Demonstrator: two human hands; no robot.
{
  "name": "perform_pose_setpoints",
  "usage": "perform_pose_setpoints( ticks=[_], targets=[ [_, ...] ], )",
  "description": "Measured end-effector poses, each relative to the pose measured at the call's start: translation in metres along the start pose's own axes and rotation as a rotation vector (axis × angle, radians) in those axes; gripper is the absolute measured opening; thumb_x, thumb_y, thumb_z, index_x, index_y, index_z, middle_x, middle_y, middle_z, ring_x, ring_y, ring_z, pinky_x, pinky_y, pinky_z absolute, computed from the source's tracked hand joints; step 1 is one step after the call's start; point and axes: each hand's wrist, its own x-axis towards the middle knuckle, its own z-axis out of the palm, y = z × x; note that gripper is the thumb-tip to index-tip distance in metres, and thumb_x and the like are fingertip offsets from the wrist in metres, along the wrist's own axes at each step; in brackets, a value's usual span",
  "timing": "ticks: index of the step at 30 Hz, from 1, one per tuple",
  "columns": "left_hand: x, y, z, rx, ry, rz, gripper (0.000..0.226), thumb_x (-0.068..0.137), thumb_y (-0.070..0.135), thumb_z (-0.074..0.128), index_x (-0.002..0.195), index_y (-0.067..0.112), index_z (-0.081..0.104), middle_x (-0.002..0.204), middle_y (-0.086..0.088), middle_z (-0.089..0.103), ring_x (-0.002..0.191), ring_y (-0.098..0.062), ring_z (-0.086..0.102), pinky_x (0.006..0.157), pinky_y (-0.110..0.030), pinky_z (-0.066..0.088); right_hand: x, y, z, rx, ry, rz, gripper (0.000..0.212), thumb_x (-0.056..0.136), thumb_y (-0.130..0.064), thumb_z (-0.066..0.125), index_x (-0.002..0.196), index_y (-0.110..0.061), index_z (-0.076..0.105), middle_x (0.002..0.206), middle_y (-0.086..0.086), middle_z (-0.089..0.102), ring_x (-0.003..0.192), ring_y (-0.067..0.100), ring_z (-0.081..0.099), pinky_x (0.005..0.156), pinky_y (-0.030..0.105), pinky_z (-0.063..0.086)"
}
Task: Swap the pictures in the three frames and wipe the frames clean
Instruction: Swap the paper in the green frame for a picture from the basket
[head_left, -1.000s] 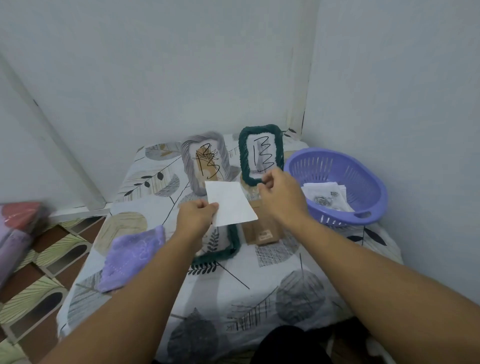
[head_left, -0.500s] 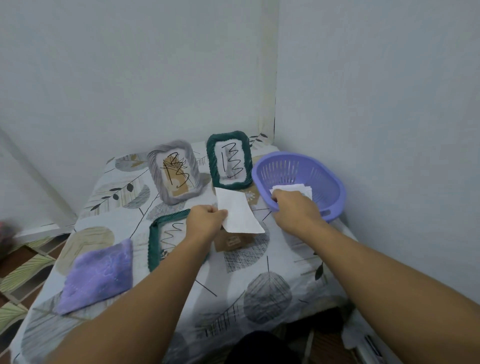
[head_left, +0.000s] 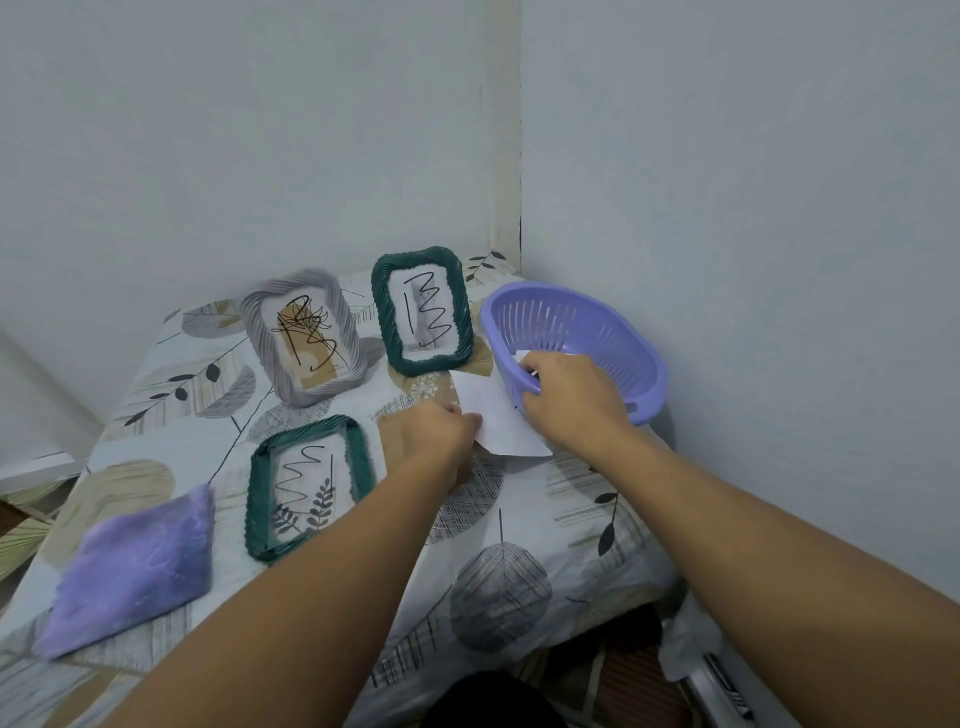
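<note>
While pinching a white paper sheet (head_left: 496, 421) by its left edge, left hand (head_left: 441, 428) hovers over the leaf-print tablecloth (head_left: 519, 545), fingers curled on the sheet; sheet held blank side up, tilted, its far corner near the basket rim; right hand (head_left: 569, 397) reaching over the near rim of the purple slotted basket (head_left: 613, 332), fingers curled around something white at the rim, a slip or stack of paper (head_left: 524, 357) only partly seen; whether gripped firmly or just touched, cannot tell for sure, though fingers bend round it.

Standing upright at the back near the wall: grey rope-edged frame (head_left: 304, 335) with a brown picture scribbled over in black, and just to its right a dark green rope-edged frame (head_left: 422, 310) with a pale picture and black zigzag marks; lying flat nearer the camera, a second dark green frame (head_left: 310, 483), showing a leafy sprig picture and black scribbles, partly crossed by the left forearm; brown cardboard piece (head_left: 392, 423) flat on the cloth beneath the left hand, mostly hidden.

Folded purple cloth (head_left: 132, 566) lying flat at the left front of the table, well apart from both hands and touching no frame; basket set at the right back corner beside the wall, just right of the upright green frame.
</note>
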Motion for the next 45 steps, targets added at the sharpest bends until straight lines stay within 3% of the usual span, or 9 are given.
perform_pose_setpoints(
  ticks=[8,14,20,23,26,30,33,39,45],
  targets=[
    [0.008,0.011,0.031,0.079,-0.012,0.032,0.043,0.081,0.007,0.074,0.050,0.016,0.047,0.056,-0.008,0.052,0.060,-0.025,0.050,0.056,-0.030,0.037,-0.005,-0.006,0.004,-0.050,-0.038,-0.006,0.013,0.089,-0.014,0.058,0.100,-0.020,0.063,0.085,0.003,0.062,0.078,0.032,0.057,0.063,0.035,0.045],
    [0.011,0.008,0.037,0.117,-0.008,0.001,0.037,0.077,0.004,0.075,0.052,0.013,0.049,0.056,-0.010,0.054,0.062,-0.029,0.054,0.060,-0.036,0.044,-0.010,-0.010,0.007,-0.066,-0.080,-0.007,0.018,0.090,-0.012,0.058,0.105,-0.019,0.065,0.088,0.005,0.065,0.076,0.030,0.057,0.062,0.035,0.045],
    [0.014,0.012,0.024,0.174,-0.097,-0.001,0.019,0.084,0.009,0.075,0.075,0.008,0.058,0.081,-0.018,0.070,0.069,-0.030,0.066,0.055,-0.037,0.051,-0.012,-0.012,0.014,-0.087,-0.092,0.002,0.022,0.088,-0.006,0.056,0.103,-0.020,0.065,0.088,0.005,0.064,0.078,0.030,0.057,0.059,0.034,0.042],
    [0.019,0.014,0.011,0.251,-0.084,0.019,0.012,0.087,0.013,0.069,0.093,0.003,0.065,0.088,-0.020,0.075,0.076,-0.031,0.070,0.064,-0.039,0.054,-0.011,-0.012,0.015,-0.084,-0.107,0.022,0.020,0.087,-0.007,0.056,0.100,-0.020,0.065,0.089,0.005,0.065,0.078,0.030,0.059,0.060,0.035,0.047],
    [0.024,0.019,-0.001,0.179,-0.020,0.053,0.009,0.092,0.014,0.058,0.085,0.012,0.062,0.089,-0.015,0.075,0.086,-0.032,0.072,0.073,-0.037,0.054,-0.006,-0.011,0.013,-0.035,-0.172,0.046,0.015,0.088,-0.018,0.062,0.102,-0.022,0.064,0.095,0.001,0.067,0.085,0.027,0.062,0.068,0.037,0.054],
    [0.024,0.035,-0.007,-0.063,-0.081,0.014,0.026,0.104,0.023,0.055,0.083,0.009,0.059,0.085,-0.015,0.070,0.060,-0.020,0.057,0.047,-0.021,0.039,0.004,-0.011,0.001,0.201,-0.174,0.153,0.033,0.088,-0.054,0.063,0.098,-0.024,0.070,0.093,-0.007,0.070,0.088,0.016,0.064,0.079,0.035,0.054],
    [0.019,0.046,-0.003,-0.055,-0.151,0.015,0.033,0.103,0.032,0.060,0.082,0.006,0.062,0.081,-0.013,0.067,0.055,-0.017,0.050,0.043,-0.022,0.035,0.019,0.003,-0.006,0.193,-0.104,0.222,0.028,0.094,-0.045,0.058,0.091,-0.020,0.071,0.087,-0.002,0.072,0.086,0.022,0.066,0.079,0.037,0.055],
    [0.025,0.048,0.005,0.003,-0.161,0.005,0.030,0.094,0.026,0.074,0.077,0.003,0.064,0.071,-0.011,0.060,0.052,-0.019,0.042,0.051,-0.025,0.032,0.045,0.036,-0.008,-0.105,-0.202,0.264,0.021,0.093,-0.020,0.064,0.113,-0.014,0.066,0.112,0.007,0.069,0.104,0.030,0.063,0.078,0.033,0.051],
    [0.023,0.053,0.001,0.039,-0.169,-0.010,0.030,0.094,0.024,0.075,0.091,-0.005,0.071,0.067,-0.011,0.059,0.046,-0.018,0.039,0.048,-0.026,0.032,0.047,0.044,-0.002,-0.257,-0.282,0.276,0.022,0.088,-0.020,0.070,0.106,-0.012,0.061,0.111,0.010,0.068,0.096,0.030,0.063,0.068,0.029,0.041]
  ],
)
